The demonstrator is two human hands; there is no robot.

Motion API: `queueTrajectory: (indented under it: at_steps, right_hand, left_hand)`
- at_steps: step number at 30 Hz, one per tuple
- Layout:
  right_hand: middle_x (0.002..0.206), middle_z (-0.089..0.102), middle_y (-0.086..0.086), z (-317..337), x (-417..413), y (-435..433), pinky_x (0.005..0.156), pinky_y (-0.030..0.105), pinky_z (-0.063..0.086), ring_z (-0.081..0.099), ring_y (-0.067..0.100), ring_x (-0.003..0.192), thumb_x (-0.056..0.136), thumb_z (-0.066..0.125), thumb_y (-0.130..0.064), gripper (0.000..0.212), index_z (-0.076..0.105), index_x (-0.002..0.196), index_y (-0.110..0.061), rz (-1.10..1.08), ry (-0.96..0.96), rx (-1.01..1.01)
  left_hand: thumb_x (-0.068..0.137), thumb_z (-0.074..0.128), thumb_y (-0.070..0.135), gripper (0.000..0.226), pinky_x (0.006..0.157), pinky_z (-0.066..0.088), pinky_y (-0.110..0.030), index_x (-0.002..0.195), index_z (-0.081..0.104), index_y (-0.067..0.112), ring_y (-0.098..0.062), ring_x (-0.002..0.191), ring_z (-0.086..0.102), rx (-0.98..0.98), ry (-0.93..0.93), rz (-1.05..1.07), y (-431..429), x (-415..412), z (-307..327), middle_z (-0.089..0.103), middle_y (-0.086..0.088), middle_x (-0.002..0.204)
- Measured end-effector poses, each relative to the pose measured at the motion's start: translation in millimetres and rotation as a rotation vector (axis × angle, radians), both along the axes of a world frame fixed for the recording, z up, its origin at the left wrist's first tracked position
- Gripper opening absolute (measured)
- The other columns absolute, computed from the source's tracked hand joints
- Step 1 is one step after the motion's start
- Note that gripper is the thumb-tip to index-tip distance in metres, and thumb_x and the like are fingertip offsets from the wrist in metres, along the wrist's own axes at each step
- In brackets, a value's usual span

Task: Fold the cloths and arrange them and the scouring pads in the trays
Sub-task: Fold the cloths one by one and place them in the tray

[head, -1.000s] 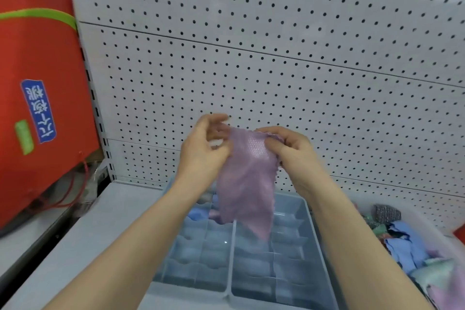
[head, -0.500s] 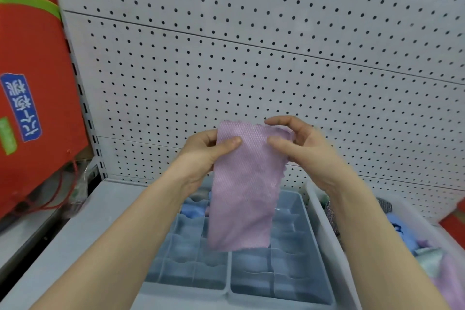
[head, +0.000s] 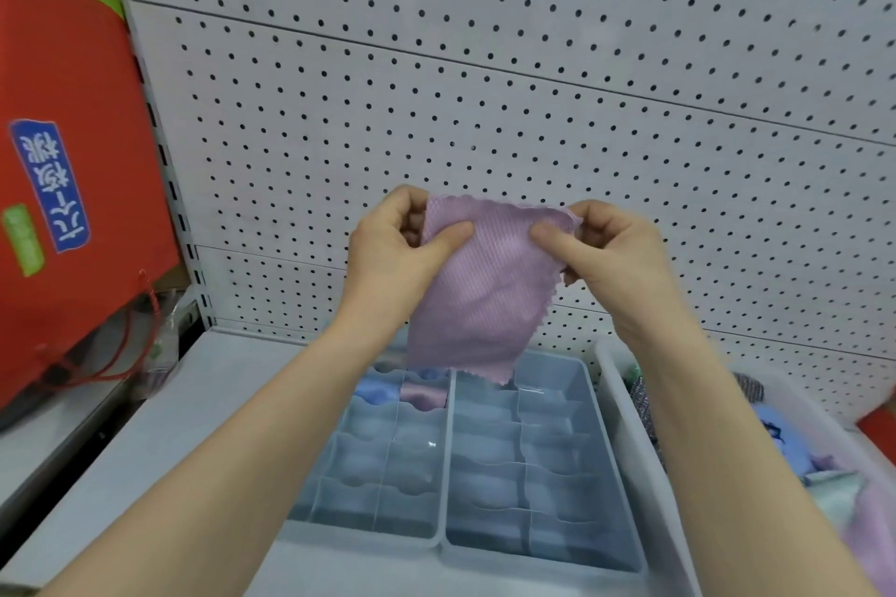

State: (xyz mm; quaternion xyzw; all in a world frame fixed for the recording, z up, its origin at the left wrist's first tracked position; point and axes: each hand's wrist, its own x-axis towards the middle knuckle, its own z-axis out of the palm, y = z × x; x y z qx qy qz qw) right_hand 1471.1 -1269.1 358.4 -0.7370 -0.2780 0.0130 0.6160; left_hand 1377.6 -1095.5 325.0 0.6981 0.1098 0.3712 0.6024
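Observation:
A pink textured cloth (head: 480,296) hangs in the air above the trays. My left hand (head: 392,252) pinches its upper left corner and my right hand (head: 606,252) pinches its upper right corner. Below it stand two grey-blue divided trays, the left tray (head: 368,494) and the right tray (head: 596,543), side by side. In the left tray's far compartments lie a blue cloth (head: 376,390) and a pink cloth (head: 424,395). The other compartments in view hold nothing.
A white bin (head: 630,441) at the right holds loose cloths in blue and pink and a dark scouring pad (head: 749,388). A white pegboard wall (head: 533,112) rises behind. A red bag (head: 72,160) stands at the left, beside the grey shelf surface (head: 169,451).
The cloth was bunched between my hands, then hung as a long narrow strip. Now it is spread wider and shorter, with my hands farther apart at its top corners.

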Motion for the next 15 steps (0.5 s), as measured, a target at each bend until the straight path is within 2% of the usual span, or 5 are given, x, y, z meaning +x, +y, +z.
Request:
queueTrajectory:
  at_steps: [3, 6, 9, 13, 15]
  right_hand:
    - [0.062, 0.061, 0.005, 1.2, -9.5, 14.4, 0.053, 0.024, 0.046, 0.054, 0.011, 0.052, 0.085, 0.073, -0.013, 0.011, 0.064, 0.079, -0.011, -0.022, -0.027, 0.024]
    - [0.062, 0.067, 0.004, 5.7, -20.6, 27.1, 0.051, 0.022, 0.046, 0.059, 0.013, 0.054, 0.088, 0.070, -0.013, 0.010, 0.064, 0.082, -0.008, 0.049, 0.012, 0.068]
    - [0.068, 0.070, 0.007, 10.7, -24.2, 31.2, 0.054, 0.023, 0.050, 0.065, 0.016, 0.060, 0.091, 0.067, -0.016, 0.011, 0.066, 0.084, -0.009, 0.085, 0.055, 0.104]
    - [0.069, 0.070, 0.010, 12.4, -24.6, 29.7, 0.052, 0.025, 0.048, 0.068, 0.018, 0.063, 0.091, 0.066, -0.019, 0.018, 0.067, 0.081, -0.005, 0.047, 0.016, 0.073]
    - [0.068, 0.069, 0.009, 11.8, -23.7, 26.6, 0.050, 0.025, 0.047, 0.066, 0.015, 0.060, 0.091, 0.067, -0.020, 0.019, 0.068, 0.081, -0.003, -0.012, -0.037, 0.070]
  left_hand:
    - [0.080, 0.078, 0.021, 0.017, 0.062, 0.044, -0.018, 0.085, 0.064, 0.013, -0.006, 0.062, 0.049, 0.050, -0.020, 0.077, -10.7, 5.1, 2.3, 0.063, 0.007, 0.074]
    - [0.084, 0.075, 0.025, 0.008, 0.063, 0.045, -0.017, 0.084, 0.068, 0.022, -0.005, 0.062, 0.054, 0.062, -0.032, 0.048, -21.8, 7.5, 6.8, 0.066, 0.016, 0.073]
    - [0.089, 0.070, 0.028, 0.007, 0.073, 0.054, -0.027, 0.091, 0.075, 0.024, -0.011, 0.074, 0.067, 0.034, -0.062, -0.018, -27.0, 5.5, 11.1, 0.074, 0.010, 0.082]
    - [0.092, 0.066, 0.024, 0.015, 0.079, 0.053, -0.022, 0.088, 0.075, 0.035, -0.003, 0.082, 0.068, 0.038, -0.098, -0.038, -29.1, -0.2, 11.9, 0.076, 0.011, 0.084]
    - [0.092, 0.066, 0.023, 0.014, 0.081, 0.054, -0.023, 0.093, 0.076, 0.032, -0.002, 0.082, 0.067, -0.010, -0.089, -0.024, -26.3, -1.4, 8.7, 0.076, 0.011, 0.086]
